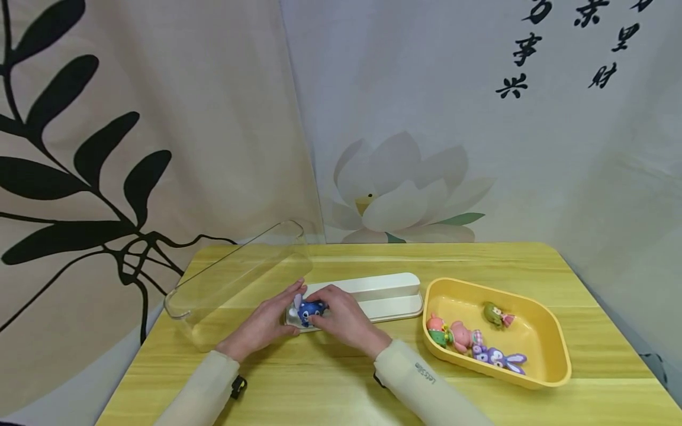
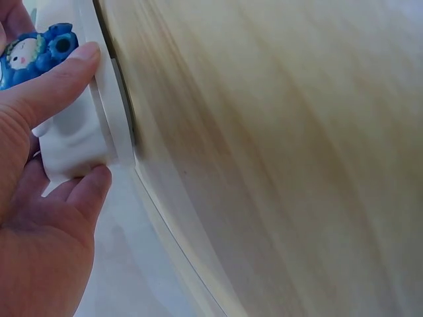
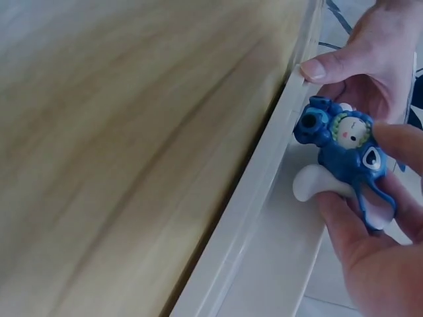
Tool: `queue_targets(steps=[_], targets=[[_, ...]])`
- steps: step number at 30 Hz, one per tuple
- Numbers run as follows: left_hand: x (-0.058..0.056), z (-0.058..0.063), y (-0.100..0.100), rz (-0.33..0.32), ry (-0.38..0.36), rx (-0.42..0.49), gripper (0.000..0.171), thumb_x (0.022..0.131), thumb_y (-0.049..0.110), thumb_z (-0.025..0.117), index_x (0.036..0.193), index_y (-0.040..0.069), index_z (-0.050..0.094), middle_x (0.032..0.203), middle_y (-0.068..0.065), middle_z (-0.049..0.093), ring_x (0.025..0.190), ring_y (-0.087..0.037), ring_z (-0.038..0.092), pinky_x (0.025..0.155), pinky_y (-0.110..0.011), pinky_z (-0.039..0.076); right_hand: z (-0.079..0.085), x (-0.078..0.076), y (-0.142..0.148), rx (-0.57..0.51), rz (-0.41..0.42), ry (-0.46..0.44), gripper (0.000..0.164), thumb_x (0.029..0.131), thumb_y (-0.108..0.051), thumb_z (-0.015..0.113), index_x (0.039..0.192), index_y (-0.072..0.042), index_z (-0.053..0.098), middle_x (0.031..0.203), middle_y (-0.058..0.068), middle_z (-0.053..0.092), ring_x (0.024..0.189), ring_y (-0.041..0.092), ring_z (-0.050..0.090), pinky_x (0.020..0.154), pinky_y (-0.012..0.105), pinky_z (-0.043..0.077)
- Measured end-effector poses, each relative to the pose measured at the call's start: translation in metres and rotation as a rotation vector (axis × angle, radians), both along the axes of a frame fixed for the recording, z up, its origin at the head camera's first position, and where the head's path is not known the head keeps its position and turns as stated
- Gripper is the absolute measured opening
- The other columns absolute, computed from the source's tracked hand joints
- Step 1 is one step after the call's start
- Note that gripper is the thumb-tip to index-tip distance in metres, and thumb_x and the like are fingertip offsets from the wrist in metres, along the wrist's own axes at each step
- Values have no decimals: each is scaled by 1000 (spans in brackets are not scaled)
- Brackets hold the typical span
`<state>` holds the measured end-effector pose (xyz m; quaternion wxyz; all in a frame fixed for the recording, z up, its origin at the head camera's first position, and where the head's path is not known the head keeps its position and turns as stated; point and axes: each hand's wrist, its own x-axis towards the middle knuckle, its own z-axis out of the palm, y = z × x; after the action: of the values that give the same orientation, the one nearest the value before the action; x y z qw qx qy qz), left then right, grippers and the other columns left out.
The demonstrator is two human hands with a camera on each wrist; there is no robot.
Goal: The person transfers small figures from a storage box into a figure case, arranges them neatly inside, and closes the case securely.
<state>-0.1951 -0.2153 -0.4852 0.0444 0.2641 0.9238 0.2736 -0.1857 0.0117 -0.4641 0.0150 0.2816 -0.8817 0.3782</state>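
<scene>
The right hand pinches the blue toy between both hands; the left hand grips its end of the white stand — best kept firm to steady the toy. Farther off, beyond the left hand: a clear cover.

The work area is a curtained corner of an undeterminable building type, identified by a wood-grain table against hanging cloths printed with black leaves, a lotus and brush-written characters.
</scene>
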Motion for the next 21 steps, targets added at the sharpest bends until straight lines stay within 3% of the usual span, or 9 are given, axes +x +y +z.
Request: queue_targets(steps=[5,13,21], targets=[[0,1,1,10,1,-1,93,82,7,88,160,8,38,170,-10,24,147,-37,39,115,-53,42,0,2,-2,51,-3,42,32,92,-21,81,122,-12,73,116,3,63,104,13,63,94,27,57],[0,0,2,-5,34,-20,92,81,8,89,158,4,40,170,-11,26,155,-41,21,118,-62,33,1,3,-3,64,-13,57,32,93,-20,81,122,-12,72,117,3,61,105,14,62,96,29,56],[-3,1,0,-1,20,-43,93,81,12,89,159,6,39,170,-8,25,156,-35,18,119,-58,32,1,2,-5,103,-14,76,35,91,-24,82,123,-13,71,119,2,61,109,15,61,99,31,55]])
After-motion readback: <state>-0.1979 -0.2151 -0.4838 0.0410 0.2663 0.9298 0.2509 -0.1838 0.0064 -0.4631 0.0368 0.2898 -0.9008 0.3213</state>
